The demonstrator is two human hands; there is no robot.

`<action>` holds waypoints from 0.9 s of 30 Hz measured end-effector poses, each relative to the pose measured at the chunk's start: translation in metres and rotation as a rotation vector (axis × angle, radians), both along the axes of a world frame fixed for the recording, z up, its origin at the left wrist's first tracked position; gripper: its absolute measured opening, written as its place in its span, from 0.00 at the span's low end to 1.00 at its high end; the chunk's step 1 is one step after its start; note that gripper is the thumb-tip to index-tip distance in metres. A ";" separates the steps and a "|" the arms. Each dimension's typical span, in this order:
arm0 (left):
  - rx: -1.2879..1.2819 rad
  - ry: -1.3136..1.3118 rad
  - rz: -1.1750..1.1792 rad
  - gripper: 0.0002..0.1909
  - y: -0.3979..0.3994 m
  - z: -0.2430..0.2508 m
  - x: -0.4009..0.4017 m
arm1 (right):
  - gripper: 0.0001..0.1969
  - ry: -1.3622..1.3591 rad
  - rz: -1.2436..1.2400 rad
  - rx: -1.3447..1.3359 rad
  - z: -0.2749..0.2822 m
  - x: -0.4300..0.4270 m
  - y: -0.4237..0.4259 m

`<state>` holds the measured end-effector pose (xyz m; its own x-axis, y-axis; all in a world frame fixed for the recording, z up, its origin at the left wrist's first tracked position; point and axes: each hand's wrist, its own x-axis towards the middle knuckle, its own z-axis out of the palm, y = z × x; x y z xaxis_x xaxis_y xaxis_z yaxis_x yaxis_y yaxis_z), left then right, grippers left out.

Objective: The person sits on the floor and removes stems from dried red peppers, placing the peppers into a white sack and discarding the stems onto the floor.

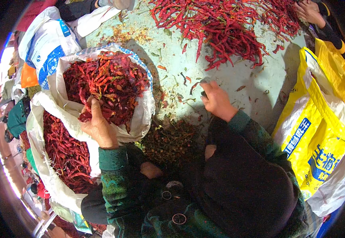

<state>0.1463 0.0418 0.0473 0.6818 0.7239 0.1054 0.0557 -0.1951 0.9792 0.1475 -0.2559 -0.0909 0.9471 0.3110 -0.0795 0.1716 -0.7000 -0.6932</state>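
My left hand (98,125) is over the near side of an open white woven sack (144,126) full of dried red chili peppers (112,80), its fingers closed on a few red chilies (86,115). Above the pale table (172,98), my right hand (218,99) is bent with thumb and fingers close together; whether it holds anything is unclear. Loose chilies (194,88) and stem bits lie just left of its fingertips. Beyond it spreads a big heap of long dried red chilies (220,32).
Another open sack of red chilies (68,154) stands at the lower left. Dark stems and scraps (172,139) are piled at the near table edge. Yellow printed sacks (312,125) hang at the right. Another person's hands (309,12) are at the top right; another person's hand (121,3) is at the top.
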 end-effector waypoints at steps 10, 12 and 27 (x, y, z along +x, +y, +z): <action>-0.315 0.272 -0.143 0.06 -0.055 -0.019 -0.016 | 0.09 -0.087 0.213 -0.219 -0.013 0.026 0.017; -0.422 0.419 -0.293 0.08 -0.062 -0.038 -0.032 | 0.06 -0.137 0.141 -0.150 -0.015 0.024 0.021; -0.810 0.738 -0.674 0.06 -0.087 -0.078 -0.066 | 0.09 -0.135 0.062 -0.022 -0.004 0.065 0.049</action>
<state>0.0807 -0.0451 -0.0307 0.6447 -0.1046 -0.7572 0.7556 0.2368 0.6107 0.2122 -0.2066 -0.0945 0.9287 0.3687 0.0398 0.3055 -0.6997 -0.6458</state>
